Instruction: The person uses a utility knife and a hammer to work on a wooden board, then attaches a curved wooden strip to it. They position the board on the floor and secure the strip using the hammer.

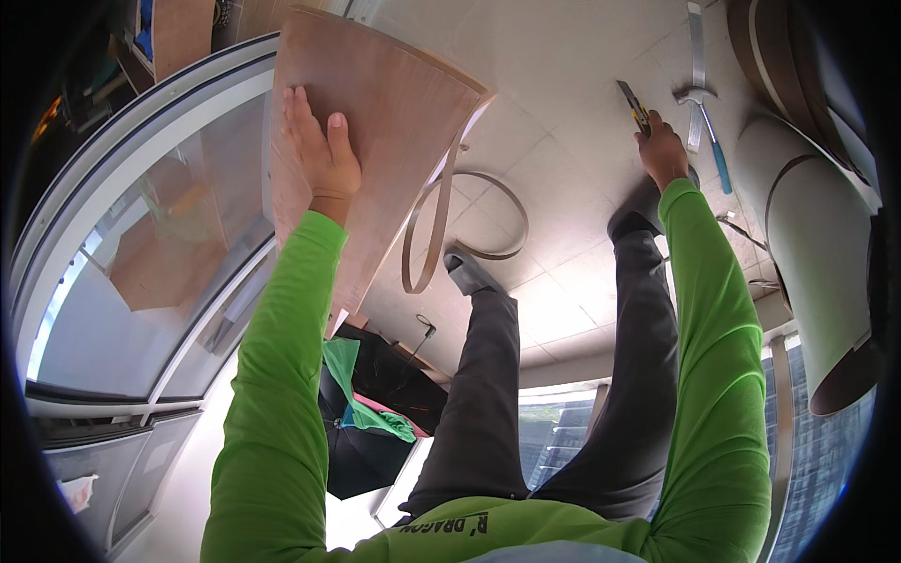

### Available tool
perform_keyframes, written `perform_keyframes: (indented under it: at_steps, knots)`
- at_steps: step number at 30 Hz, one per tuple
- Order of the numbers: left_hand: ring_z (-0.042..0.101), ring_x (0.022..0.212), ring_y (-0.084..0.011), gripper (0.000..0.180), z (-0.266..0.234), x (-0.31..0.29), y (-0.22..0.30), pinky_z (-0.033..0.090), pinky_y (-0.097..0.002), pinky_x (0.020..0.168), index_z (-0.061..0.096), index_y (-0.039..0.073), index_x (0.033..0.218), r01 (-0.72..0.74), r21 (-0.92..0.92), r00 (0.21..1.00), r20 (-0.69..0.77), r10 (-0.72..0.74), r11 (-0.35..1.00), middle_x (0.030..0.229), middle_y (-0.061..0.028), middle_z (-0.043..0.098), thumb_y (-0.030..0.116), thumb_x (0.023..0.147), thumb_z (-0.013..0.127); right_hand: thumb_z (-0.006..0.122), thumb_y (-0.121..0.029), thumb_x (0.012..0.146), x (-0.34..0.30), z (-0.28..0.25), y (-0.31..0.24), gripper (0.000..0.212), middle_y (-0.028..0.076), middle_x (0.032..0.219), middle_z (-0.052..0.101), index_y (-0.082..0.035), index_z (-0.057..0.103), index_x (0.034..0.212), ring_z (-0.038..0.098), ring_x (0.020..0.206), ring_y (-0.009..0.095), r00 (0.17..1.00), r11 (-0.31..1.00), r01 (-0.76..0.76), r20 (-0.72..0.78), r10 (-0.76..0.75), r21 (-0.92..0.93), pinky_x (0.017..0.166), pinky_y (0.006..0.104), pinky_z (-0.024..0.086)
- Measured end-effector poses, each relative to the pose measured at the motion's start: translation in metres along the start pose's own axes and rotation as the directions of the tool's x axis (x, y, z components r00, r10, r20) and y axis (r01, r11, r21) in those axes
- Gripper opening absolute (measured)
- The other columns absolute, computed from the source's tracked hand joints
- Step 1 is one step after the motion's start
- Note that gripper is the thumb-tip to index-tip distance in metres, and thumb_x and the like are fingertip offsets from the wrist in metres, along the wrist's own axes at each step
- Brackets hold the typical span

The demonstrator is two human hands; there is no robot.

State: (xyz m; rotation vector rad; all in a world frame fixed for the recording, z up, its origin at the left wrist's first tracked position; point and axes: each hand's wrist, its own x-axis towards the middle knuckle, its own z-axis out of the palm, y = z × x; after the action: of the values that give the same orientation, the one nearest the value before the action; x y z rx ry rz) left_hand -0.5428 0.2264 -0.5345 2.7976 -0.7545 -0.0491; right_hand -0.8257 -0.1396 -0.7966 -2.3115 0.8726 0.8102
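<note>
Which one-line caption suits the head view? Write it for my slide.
Left hand resting on a wood-toned panel, right hand holding a utility knife, a hammer on the tiled floor.

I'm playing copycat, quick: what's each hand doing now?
Left hand: open, laid on the brown panel.
Right hand: closed, holding the utility knife.

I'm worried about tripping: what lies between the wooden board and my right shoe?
In the head view, a looped brown strip lies between the wooden board and right shoe, with tiled floor beyond it.
</note>
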Motion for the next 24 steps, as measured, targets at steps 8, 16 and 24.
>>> perform_keyframes:
  at_steps: [8, 16, 24]
  knots:
    - [0.028, 0.150, -0.0426, 0.066, -0.001, -0.007, -0.013, 0.013, -0.0567, 0.123, 0.042, -0.003, 0.150, 0.002, -0.073, 0.996, -0.091, -0.008, 0.997, 0.160, -0.0254, 0.036, 0.042, 0.103, 0.049, 0.055, -0.023, 0.100, -0.029, -0.061, -0.106, 0.044, 0.013, 0.144, 0.060, -0.015, 0.062, 0.142, 0.055, 0.134, 0.027, 0.978, 0.636, 0.126, 0.013, -0.209, 0.761, 0.110, 0.0370, 0.043]
    - [0.027, 0.151, -0.0415, 0.066, 0.008, -0.007, -0.016, 0.010, -0.0591, 0.123, 0.042, 0.003, 0.152, 0.017, -0.066, 0.996, -0.088, -0.023, 0.998, 0.161, -0.0202, 0.037, 0.043, 0.100, 0.052, 0.042, -0.018, 0.099, -0.106, -0.169, -0.207, 0.052, 0.008, 0.157, 0.049, -0.004, 0.055, 0.147, 0.035, 0.152, 0.027, 0.698, 0.364, 0.461, -0.078, -0.712, 0.809, 0.124, 0.0365, 0.025]
    - [0.033, 0.147, -0.0435, 0.061, 0.009, -0.005, -0.007, 0.017, -0.0548, 0.122, 0.047, -0.001, 0.148, -0.004, -0.020, 0.993, -0.119, 0.002, 1.000, 0.158, -0.0253, 0.040, 0.037, 0.101, 0.053, 0.042, -0.013, 0.097, -0.112, -0.166, -0.208, 0.056, 0.011, 0.162, 0.043, 0.000, 0.047, 0.151, 0.037, 0.149, 0.026, 0.778, 0.168, 0.103, 0.026, -0.627, 0.980, 0.122, 0.0404, 0.028]
